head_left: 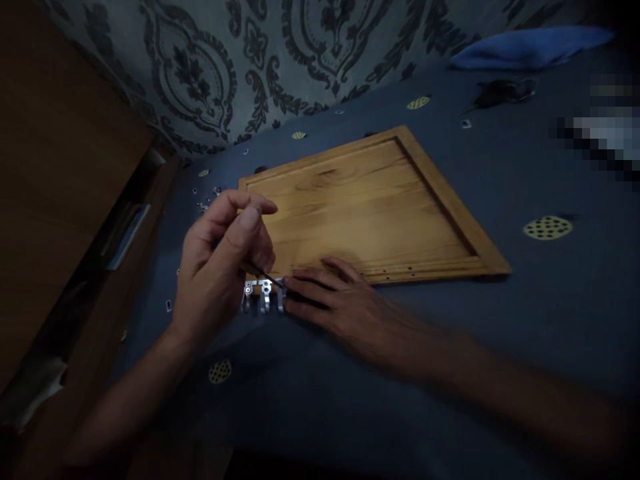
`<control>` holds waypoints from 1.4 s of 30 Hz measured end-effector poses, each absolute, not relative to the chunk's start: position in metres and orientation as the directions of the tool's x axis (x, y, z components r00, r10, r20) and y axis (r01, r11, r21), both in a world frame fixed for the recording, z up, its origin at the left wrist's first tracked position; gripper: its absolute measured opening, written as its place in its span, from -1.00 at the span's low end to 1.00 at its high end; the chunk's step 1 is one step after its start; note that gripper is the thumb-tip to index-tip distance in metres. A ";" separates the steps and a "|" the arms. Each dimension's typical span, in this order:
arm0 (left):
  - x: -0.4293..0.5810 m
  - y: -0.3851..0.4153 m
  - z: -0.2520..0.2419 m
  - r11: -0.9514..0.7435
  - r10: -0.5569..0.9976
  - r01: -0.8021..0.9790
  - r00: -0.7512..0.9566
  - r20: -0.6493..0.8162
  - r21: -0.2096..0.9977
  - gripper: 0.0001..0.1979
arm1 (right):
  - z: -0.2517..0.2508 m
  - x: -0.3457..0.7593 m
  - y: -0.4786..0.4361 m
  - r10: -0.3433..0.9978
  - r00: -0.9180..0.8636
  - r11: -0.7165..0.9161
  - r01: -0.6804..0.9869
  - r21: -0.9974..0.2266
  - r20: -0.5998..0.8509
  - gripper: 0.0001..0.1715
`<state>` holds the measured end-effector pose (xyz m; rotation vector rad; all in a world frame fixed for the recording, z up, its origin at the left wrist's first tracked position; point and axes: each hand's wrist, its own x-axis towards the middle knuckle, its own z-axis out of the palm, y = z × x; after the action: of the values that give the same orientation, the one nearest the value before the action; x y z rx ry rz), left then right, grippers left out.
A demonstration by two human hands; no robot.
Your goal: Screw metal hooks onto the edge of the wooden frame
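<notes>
A framed wooden board (380, 200) lies flat on a dark blue bedsheet (550, 300). At its near left corner sits a shiny metal hook rack (263, 293) with three hooks. My left hand (220, 260) is closed in a pinch on a thin dark tool (267, 275), likely a small screwdriver, whose tip touches the rack. My right hand (340, 300) lies with fingers stretched flat, pressing on the rack's right end and the board's near edge.
Small metal parts (205, 200) lie scattered on the sheet by the board's far left corner. A brown wooden cabinet (60, 200) stands at the left, a patterned wall behind. A blue cloth (525, 50) and a dark object (500, 93) rest at the far right.
</notes>
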<state>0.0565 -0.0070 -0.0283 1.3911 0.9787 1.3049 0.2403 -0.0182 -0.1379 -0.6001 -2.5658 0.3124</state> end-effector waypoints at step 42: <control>0.062 -0.009 -0.027 -0.211 0.975 -0.146 0.045 0.220 0.966 -0.90 | -0.142 0.239 -0.018 0.468 -0.763 0.881 0.364 -0.301 0.445 -0.47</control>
<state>0.0623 -0.0094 -0.0272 1.2858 0.9486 1.3835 0.2389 -0.0184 -0.1416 -0.6027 -2.5265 0.2674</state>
